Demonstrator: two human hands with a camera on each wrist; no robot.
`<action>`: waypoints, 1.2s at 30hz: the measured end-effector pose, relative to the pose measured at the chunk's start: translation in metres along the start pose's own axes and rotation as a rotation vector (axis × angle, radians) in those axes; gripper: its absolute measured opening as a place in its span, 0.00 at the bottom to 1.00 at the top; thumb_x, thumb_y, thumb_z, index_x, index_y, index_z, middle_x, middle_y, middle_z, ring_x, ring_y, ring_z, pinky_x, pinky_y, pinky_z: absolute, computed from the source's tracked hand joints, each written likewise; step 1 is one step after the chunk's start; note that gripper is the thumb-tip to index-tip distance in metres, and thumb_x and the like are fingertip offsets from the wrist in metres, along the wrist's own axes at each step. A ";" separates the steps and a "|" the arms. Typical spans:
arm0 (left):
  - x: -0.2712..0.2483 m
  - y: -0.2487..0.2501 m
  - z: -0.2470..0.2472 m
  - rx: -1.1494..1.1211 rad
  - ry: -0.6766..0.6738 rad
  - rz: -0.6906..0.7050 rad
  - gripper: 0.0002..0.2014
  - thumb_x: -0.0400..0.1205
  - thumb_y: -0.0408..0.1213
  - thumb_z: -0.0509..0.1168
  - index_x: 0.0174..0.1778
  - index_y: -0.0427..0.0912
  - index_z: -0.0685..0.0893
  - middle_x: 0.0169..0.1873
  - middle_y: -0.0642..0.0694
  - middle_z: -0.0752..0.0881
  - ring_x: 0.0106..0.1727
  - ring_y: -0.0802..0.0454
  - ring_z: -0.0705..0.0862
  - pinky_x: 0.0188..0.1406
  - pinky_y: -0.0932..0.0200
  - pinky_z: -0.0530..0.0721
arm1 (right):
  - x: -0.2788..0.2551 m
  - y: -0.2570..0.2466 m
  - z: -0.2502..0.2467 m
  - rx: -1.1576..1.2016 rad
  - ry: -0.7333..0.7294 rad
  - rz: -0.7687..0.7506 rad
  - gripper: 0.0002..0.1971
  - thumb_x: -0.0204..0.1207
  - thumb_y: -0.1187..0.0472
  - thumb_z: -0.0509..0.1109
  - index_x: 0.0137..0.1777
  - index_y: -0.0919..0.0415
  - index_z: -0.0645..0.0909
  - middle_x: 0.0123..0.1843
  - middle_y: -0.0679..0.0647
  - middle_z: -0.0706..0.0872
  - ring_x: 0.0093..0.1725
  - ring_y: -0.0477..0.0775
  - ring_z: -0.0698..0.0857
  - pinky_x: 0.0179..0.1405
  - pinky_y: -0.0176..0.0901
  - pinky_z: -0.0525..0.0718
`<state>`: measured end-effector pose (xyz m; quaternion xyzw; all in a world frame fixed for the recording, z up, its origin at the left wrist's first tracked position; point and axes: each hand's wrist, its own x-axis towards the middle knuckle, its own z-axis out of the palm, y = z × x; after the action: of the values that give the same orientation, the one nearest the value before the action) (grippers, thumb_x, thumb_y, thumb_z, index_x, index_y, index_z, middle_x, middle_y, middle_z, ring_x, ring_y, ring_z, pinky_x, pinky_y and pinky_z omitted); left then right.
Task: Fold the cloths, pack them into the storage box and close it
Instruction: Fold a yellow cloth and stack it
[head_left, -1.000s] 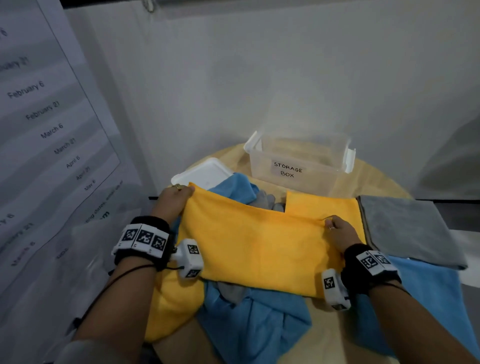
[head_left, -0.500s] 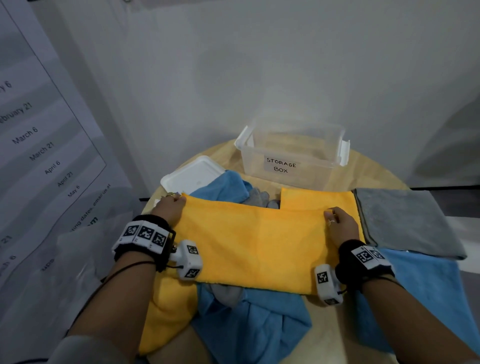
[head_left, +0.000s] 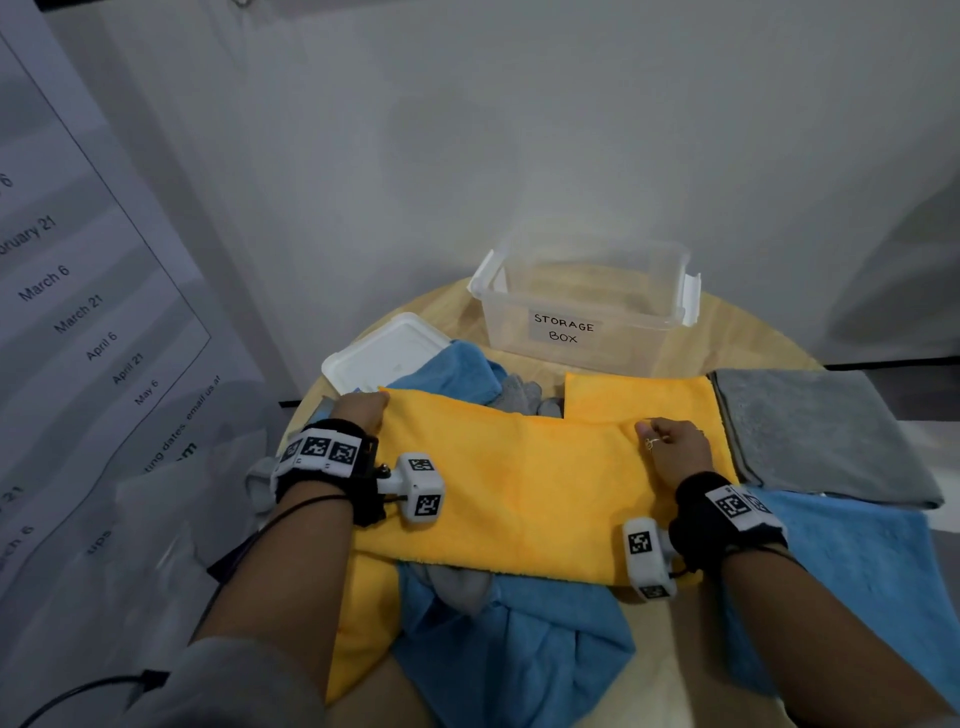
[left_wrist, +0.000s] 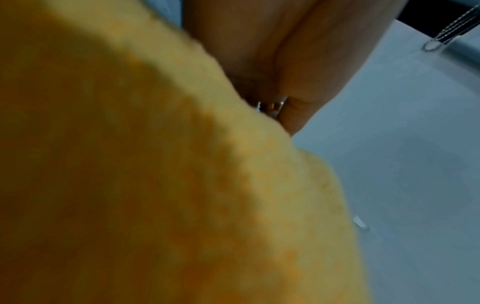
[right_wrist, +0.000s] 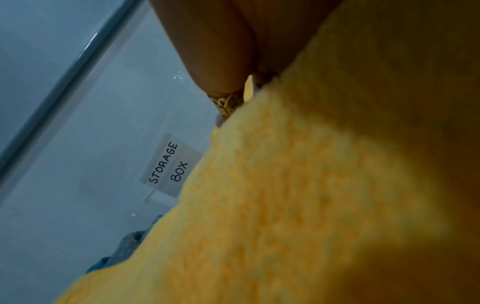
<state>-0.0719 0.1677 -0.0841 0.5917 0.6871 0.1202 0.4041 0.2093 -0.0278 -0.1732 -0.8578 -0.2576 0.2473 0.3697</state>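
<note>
The round wooden surface (head_left: 769, 351) carries everything: the clear storage box (head_left: 582, 312) stands open at the far side, its white lid (head_left: 384, 356) lying off to its left, with a folded grey cloth (head_left: 815, 431) at the right and loose blue cloths (head_left: 519, 644) heaped near the front edge. Across the middle lies the yellow cloth (head_left: 519, 483), doubled into a band whose long axis runs left to right, square to the person's reach and well short of the box. The left hand (head_left: 361, 413) sits at the band's far-left corner, fingers tucked at the edge; whether they pinch the cloth or only press it cannot be told, since the left wrist view shows little but yellow pile against the palm. The right hand (head_left: 675, 447) lies at the far edge toward the right end, fingers curled, seemingly pinching the hem; the right wrist view shows the fingers (right_wrist: 221, 65) meeting the cloth edge, the box label beyond. Since the band lies crosswise with a hand near each end, the next fold probably brings one end over the other; either hand is equally placed.
</note>
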 end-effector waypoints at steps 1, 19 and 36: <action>0.002 -0.001 -0.001 -0.035 0.022 0.000 0.20 0.86 0.37 0.56 0.71 0.29 0.74 0.70 0.32 0.76 0.72 0.37 0.75 0.64 0.54 0.76 | 0.000 -0.001 0.000 0.016 -0.006 0.001 0.17 0.79 0.54 0.67 0.61 0.65 0.84 0.64 0.65 0.84 0.67 0.66 0.77 0.74 0.57 0.68; -0.054 -0.009 -0.034 -0.296 0.164 0.441 0.10 0.86 0.38 0.58 0.53 0.46 0.86 0.50 0.45 0.85 0.55 0.49 0.80 0.59 0.55 0.76 | -0.020 -0.013 -0.057 0.375 0.065 -0.012 0.17 0.79 0.60 0.68 0.65 0.67 0.81 0.67 0.62 0.82 0.70 0.61 0.76 0.71 0.47 0.70; -0.171 -0.031 -0.077 -0.571 0.386 0.640 0.13 0.83 0.32 0.62 0.64 0.43 0.82 0.51 0.46 0.84 0.51 0.61 0.82 0.50 0.74 0.77 | -0.105 -0.057 -0.120 0.674 0.194 -0.327 0.15 0.79 0.63 0.67 0.63 0.67 0.82 0.59 0.54 0.85 0.61 0.47 0.79 0.60 0.33 0.75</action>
<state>-0.1528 0.0278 0.0162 0.6056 0.4723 0.5308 0.3584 0.1901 -0.1206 -0.0326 -0.6552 -0.2592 0.1733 0.6881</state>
